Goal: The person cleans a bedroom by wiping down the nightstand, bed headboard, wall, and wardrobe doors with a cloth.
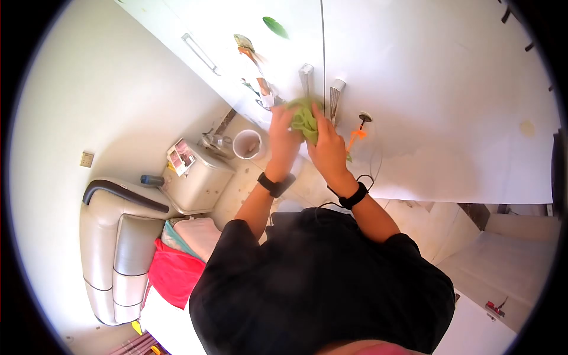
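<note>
A crumpled green cloth (pixel 305 120) is bunched between both hands, in front of white cabinet doors (pixel 414 89). My left hand (pixel 285 139), slightly blurred, grips the cloth from its left side. On the cloth's right side, my right hand (pixel 326 145) has its fingers closed on it. Just beyond the cloth are two door handles, the left one (pixel 306 77) partly covered by it and the right one (pixel 335 97) close beside my right hand. Black bands circle both wrists.
A white bucket (pixel 247 144) stands on the floor left of my hands, near a beige side cabinet (pixel 204 180). A sofa (pixel 121 236) with a red cloth (pixel 174 272) is at the lower left. An orange ornament (pixel 357 135) hangs on the right door.
</note>
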Available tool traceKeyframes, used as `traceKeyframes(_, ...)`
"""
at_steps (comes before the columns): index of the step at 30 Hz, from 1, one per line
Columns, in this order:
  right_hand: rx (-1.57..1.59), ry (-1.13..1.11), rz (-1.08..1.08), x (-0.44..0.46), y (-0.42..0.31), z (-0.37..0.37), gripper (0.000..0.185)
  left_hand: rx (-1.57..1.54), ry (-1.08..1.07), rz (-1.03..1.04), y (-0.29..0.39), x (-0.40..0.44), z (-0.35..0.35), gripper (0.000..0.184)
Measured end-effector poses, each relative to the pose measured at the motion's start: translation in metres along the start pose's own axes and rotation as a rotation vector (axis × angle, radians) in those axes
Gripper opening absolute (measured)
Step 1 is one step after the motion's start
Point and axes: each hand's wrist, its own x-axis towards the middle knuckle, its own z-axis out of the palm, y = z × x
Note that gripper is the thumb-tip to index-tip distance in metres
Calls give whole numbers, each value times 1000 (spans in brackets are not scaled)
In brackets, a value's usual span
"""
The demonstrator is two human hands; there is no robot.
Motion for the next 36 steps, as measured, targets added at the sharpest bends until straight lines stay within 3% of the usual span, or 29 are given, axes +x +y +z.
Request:
traceKeyframes(2, -26, -67, 70, -15, 17, 12, 69, -92, -84, -155, -14, -19, 5, 45)
traceKeyframes(5, -34, -149, 143, -26, 25, 16, 67, -128, -124, -191, -27, -35, 10, 44)
traceKeyframes(10, -20, -119, 144, -10, 2, 10, 61, -154, -116, -142, -15, -8, -2, 39)
traceKeyframes(13, 61, 64, 72, 4, -19, 10, 55, -208, -94, -47, 5, 23, -19, 38)
traceKeyframes(17, 152, 151, 161, 4, -24, 27, 56, -222, -95, 55, -9, 29, -21, 37)
traceKeyframes(18, 63, 195, 106, -3, -12, 38, 53, -224, -95, 70, -16, 25, -19, 36)
traceKeyframes(21, -54, 50, 278, -32, 9, 77, 46, -215, -252, -120, -70, -16, -14, 39)
traceKeyframes(24, 9, -141, 642, -50, 10, 101, 38, -195, -458, -221, -118, -45, -18, 36)
traceKeyframes(27, 21, -131, 685, -60, -18, 129, 34, -204, -455, -230, -144, -60, -49, 34)
traceKeyframes(32, 65, -403, 550, -64, -43, 186, 38, -192, -586, -446, -189, -64, -143, 37)
traceKeyframes(35, 118, -538, 448, -53, -69, 237, 43, -344, -483, -470, -222, -68, -201, 42)
traceKeyframes(36, 107, -608, 346, -45, -88, 254, 53, -420, -423, -561, -228, -71, -225, 50)
